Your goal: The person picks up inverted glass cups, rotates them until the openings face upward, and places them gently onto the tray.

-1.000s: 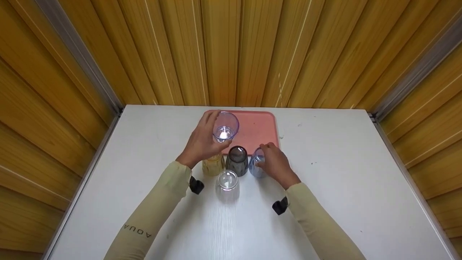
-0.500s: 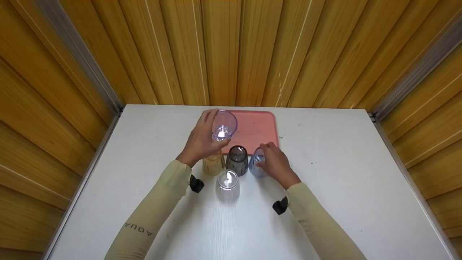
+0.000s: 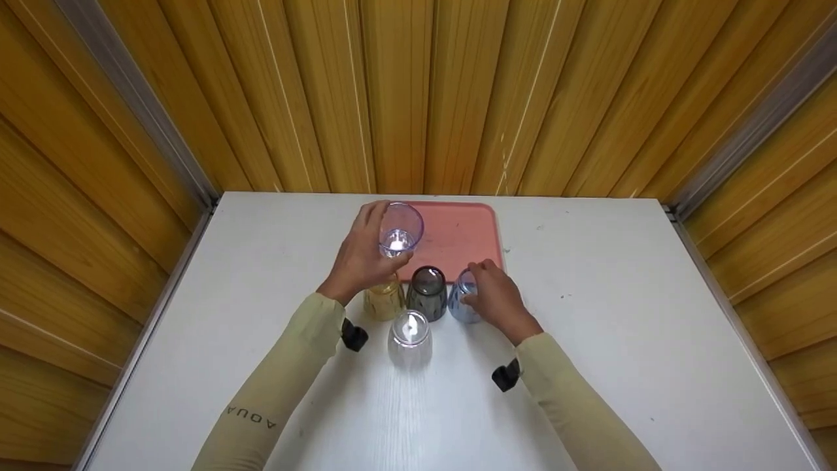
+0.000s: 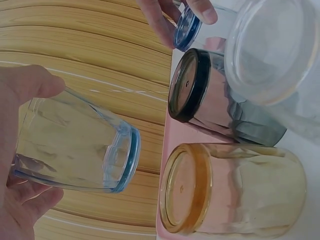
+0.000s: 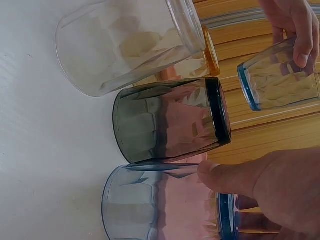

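Left hand (image 3: 361, 255): grip closed around a raised tumbler (image 3: 400, 226), clear with a pale blue-violet tint. Thumb lies on the near side, fingers on the far side. The tumbler is mouth up, base down, held off the bench (image 3: 601, 314); in the head view it overlaps the left part of a pink tray (image 3: 461, 235).

Right hand (image 3: 500, 296): grip narrow, holding a blue tumbler (image 3: 460, 307) by its upper end. This one stands inverted, base up, at the right end of a row. Thumb rests on the side toward the grey tumbler; the other fingers reach round the far side, partly hidden.

Row, left to right: amber tumbler (image 3: 383, 305), smoky grey tumbler (image 3: 427, 301), then the blue one. All three inverted, side by side; contact between neighbours cannot be told. The left hand partly covers the amber one in the head view. A colourless tumbler (image 3: 410, 347), also inverted, stands on the near side of the row, in front of the amber and grey ones.

The tray lies flat beyond the row, near the back edge of the bench. Behind it rises a wood-patterned wall (image 3: 399, 98). Both arms wear pale sleeves (image 3: 281, 373); a small black device (image 3: 354, 335) sits at each wrist.
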Demonstrator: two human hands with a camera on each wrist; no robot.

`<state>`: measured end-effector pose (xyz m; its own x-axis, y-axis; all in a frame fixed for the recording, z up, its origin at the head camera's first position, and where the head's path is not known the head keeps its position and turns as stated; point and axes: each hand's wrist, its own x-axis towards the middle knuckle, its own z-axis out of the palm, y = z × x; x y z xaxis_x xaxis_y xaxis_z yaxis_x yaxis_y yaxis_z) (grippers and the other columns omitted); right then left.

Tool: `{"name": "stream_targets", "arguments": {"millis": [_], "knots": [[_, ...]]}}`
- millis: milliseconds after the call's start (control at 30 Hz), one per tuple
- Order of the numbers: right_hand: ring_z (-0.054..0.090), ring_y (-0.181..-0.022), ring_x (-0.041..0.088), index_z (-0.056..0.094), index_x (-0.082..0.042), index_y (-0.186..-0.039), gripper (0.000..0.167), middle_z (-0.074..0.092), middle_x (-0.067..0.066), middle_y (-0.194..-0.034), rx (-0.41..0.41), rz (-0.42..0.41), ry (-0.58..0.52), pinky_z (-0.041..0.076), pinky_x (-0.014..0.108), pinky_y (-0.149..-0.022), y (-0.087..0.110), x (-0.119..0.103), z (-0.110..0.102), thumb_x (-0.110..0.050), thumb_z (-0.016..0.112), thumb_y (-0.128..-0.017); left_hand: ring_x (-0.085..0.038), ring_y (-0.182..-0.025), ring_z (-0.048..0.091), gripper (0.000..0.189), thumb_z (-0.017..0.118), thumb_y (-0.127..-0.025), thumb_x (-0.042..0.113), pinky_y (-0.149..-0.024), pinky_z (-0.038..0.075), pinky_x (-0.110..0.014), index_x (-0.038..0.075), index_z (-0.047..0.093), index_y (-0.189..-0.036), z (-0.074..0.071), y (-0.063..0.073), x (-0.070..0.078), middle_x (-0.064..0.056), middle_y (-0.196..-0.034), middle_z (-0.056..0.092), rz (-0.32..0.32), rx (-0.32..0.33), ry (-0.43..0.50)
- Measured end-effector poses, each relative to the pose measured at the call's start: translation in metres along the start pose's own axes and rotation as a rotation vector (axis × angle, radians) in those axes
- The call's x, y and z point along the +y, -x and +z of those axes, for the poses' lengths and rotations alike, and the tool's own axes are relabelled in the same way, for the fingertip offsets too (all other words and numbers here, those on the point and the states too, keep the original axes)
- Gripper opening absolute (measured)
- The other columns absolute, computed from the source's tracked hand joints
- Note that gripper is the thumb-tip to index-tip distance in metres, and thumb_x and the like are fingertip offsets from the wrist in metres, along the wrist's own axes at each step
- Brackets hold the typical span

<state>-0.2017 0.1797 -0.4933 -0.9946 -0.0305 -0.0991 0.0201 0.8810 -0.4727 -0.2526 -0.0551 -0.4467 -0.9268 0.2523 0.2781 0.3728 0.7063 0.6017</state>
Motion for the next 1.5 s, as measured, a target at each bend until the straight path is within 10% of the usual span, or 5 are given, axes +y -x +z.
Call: {"name": "stream_targets", "arguments": {"millis": [1500], "knots": [[0.059,-0.114,0.027,0.049,-0.008,-0.138,0.066,0.053,0.013,-0.129,0.031,-0.01,0.057,0.05,0.041,-0.102,0.001,0.0,0.001,-0.016,0.078,-0.08,-0.029,-0.131,0.047,0.09,0.083,-0.071,0.033,-0.102,0.048,-0.052,0.03,0.028,-0.143,0.022,-0.007,-0.025,-0.008,-0.142,0.038,-0.131,-0.01,0.06]]}}
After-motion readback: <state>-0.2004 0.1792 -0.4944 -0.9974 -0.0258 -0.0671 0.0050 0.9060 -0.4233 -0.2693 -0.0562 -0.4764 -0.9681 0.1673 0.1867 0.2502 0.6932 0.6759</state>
